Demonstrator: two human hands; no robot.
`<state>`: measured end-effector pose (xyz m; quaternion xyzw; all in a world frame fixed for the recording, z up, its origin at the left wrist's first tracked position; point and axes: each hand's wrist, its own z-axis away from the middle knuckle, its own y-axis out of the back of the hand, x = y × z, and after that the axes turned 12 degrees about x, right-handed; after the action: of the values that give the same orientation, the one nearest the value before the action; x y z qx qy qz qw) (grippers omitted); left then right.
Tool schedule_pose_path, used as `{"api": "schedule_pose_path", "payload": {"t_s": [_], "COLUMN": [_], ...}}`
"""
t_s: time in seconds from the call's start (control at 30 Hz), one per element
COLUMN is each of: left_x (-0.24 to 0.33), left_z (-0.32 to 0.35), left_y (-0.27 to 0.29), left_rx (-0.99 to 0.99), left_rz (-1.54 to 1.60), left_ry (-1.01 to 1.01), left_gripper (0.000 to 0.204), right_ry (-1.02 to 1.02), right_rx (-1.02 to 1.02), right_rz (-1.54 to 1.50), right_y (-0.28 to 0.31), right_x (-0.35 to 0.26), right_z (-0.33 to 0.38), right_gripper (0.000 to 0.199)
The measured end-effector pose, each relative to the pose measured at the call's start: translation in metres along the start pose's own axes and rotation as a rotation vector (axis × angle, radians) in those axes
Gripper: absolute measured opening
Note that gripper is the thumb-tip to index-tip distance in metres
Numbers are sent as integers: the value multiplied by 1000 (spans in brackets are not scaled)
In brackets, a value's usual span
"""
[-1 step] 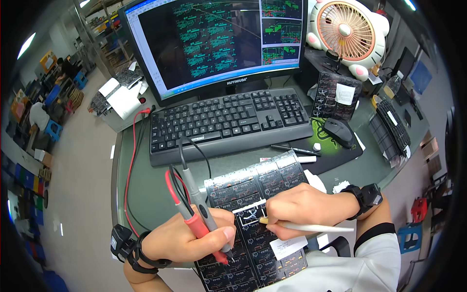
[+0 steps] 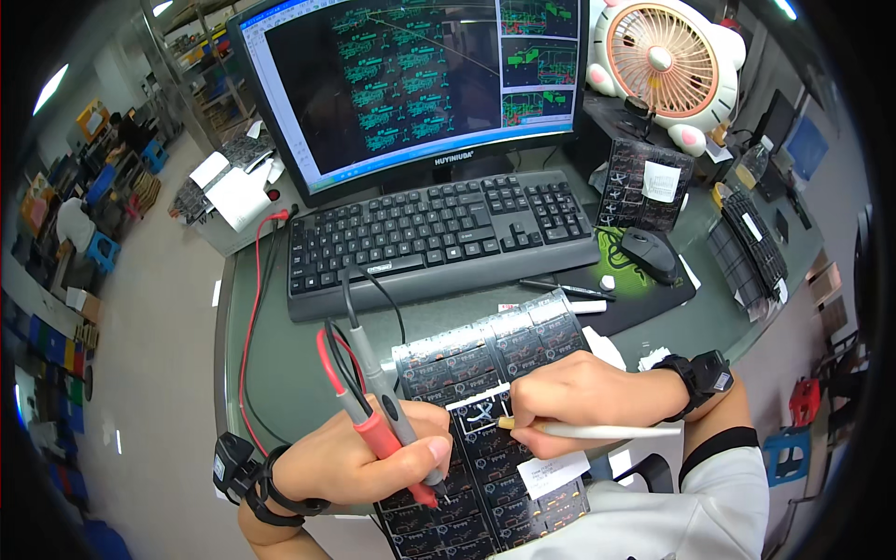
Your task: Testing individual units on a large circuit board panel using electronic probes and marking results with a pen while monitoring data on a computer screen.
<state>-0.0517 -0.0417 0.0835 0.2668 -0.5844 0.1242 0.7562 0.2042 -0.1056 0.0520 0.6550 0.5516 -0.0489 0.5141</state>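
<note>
A: Left hand (image 2: 359, 457) closed around two probes held together like chopsticks, a red probe (image 2: 378, 439) and a grey probe (image 2: 392, 415). Tips point down onto the panel (image 2: 485, 373), toward its near end.

B: Panel location?

A: Black circuit panel, a long strip of repeated boards, lying at the near edge of the table (image 2: 280, 364), running from just in front of the keyboard (image 2: 439, 233) back to the person's body. A white label (image 2: 553, 471) sits on its near right part.

B: Right hand?

A: Right hand (image 2: 583, 397) closed on a white pen (image 2: 597, 431), its tip at a white X mark (image 2: 483, 415) on one board in the middle of the panel. The hand rests on the panel.

B: Risks, as you judge them?

A: Two probe tips pinched this close could touch each other or bridge neighbouring pads, giving a false reading. The red lead (image 2: 252, 308) and the black lead trail off the left edge of the table; a snag there would drag the tips off their points. The pen hand also pins the panel, so lifting it might let the strip shift under the probes. Ink could smear if the heel of the hand slides over the mark.

B: Anything else nearby?

A: Mouse (image 2: 649, 252) on its pad at the right, monitor (image 2: 411, 84) and fan (image 2: 667, 61) at the far edge.
</note>
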Motion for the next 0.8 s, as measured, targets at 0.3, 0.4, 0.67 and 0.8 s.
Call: {"api": "schedule_pose_path", "payload": {"t_s": [0.3, 0.4, 0.67, 0.8], "left_x": [0, 7, 12, 16], "left_z": [2, 13, 23, 23], "left_y": [10, 14, 7, 13], "left_rx": [50, 158, 427, 596], "left_rz": [64, 8, -235, -210], "left_ry": [-154, -309, -690, -940], "left_gripper": [50, 49, 55, 48], "right_ry": [-76, -277, -556, -530], "right_rx": [306, 424, 87, 325], "right_rz": [-140, -7, -542, -425], "right_y": [18, 45, 56, 83], "right_x": [3, -5, -8, -5], "right_z": [-2, -11, -27, -19], "right_gripper": [14, 17, 28, 25]}}
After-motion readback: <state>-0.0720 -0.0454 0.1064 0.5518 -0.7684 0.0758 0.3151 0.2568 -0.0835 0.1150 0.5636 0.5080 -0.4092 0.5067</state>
